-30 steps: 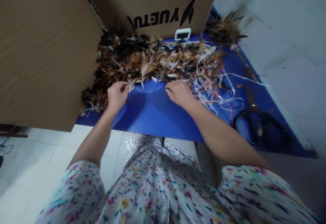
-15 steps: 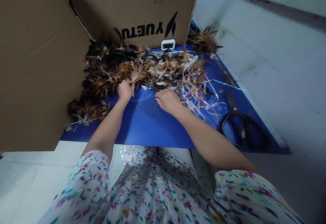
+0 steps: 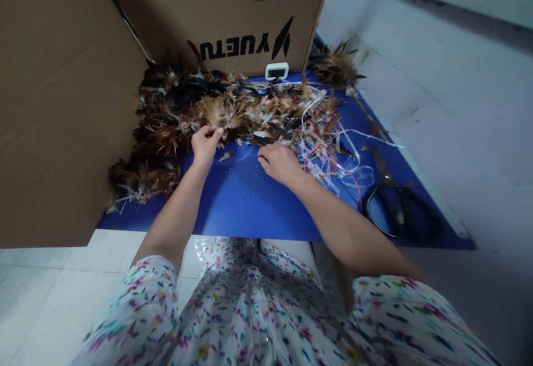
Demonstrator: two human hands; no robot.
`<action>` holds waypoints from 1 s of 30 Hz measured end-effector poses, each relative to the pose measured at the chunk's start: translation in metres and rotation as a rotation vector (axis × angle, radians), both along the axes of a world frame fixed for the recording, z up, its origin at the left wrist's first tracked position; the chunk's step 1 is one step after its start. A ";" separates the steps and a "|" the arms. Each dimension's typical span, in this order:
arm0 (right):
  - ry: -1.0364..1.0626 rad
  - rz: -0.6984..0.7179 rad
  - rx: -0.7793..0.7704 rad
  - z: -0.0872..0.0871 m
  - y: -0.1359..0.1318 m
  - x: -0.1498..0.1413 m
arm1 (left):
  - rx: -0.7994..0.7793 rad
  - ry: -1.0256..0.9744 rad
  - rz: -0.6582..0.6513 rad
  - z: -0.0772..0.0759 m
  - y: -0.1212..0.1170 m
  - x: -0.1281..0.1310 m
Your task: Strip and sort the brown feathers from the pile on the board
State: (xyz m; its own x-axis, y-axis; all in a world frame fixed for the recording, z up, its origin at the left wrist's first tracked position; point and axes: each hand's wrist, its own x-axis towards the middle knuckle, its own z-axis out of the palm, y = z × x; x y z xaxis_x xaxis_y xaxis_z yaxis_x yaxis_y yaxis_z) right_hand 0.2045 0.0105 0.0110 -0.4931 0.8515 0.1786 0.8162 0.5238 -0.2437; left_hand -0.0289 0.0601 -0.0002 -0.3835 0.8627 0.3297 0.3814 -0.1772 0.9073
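Note:
A wide heap of brown, black and white feathers [image 3: 245, 113] lies across the blue tabletop [image 3: 237, 205]. At its near edge my left hand [image 3: 206, 145] is closed in a pinch, thumb against forefinger, on feathers just under a pale tan tuft [image 3: 215, 111]. What exactly sits between the fingertips is partly hidden. My right hand [image 3: 280, 163] rests by the heap's front edge with fingers curled inward; whatever they grip is hidden. A small loose feather [image 3: 225, 156] lies on the blue surface between my hands.
Tangled white and pink ties [image 3: 322, 158] lie right of the heap. Black-handled scissors [image 3: 397, 205] are near the right edge. A small white digital timer [image 3: 277, 71] stands before the cardboard box [image 3: 233, 16]. A feather bunch [image 3: 337, 66] lies by the wall.
My left hand's thumb has come up against the forefinger, and the pale tuft has shifted up and left. A small feather now lies below that hand. My right hand has barely moved.

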 end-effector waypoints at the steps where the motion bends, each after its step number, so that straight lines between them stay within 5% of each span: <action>1: -0.002 0.002 -0.002 0.000 0.000 0.000 | -0.006 -0.049 0.000 0.003 -0.001 0.000; 5: -0.006 -0.002 -0.011 0.003 -0.002 -0.001 | 0.024 -0.120 0.038 0.014 0.000 0.002; 13: -0.041 0.009 -0.007 0.007 -0.003 0.000 | 0.262 0.123 0.109 0.031 0.013 -0.005; 23: -0.055 0.013 -0.017 0.010 -0.004 0.000 | 0.071 -0.329 -0.114 0.031 -0.003 0.016; 30: -0.042 0.016 -0.016 0.009 -0.004 0.001 | 0.215 -0.248 0.081 0.026 -0.002 0.004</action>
State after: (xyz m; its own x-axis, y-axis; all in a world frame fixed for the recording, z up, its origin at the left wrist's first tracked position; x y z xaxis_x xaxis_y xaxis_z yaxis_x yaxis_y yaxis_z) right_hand 0.2052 0.0066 0.0195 -0.5137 0.8458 0.1441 0.8174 0.5335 -0.2175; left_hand -0.0247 0.0582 0.0257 -0.5394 0.7468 0.3891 0.1749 -0.3527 0.9192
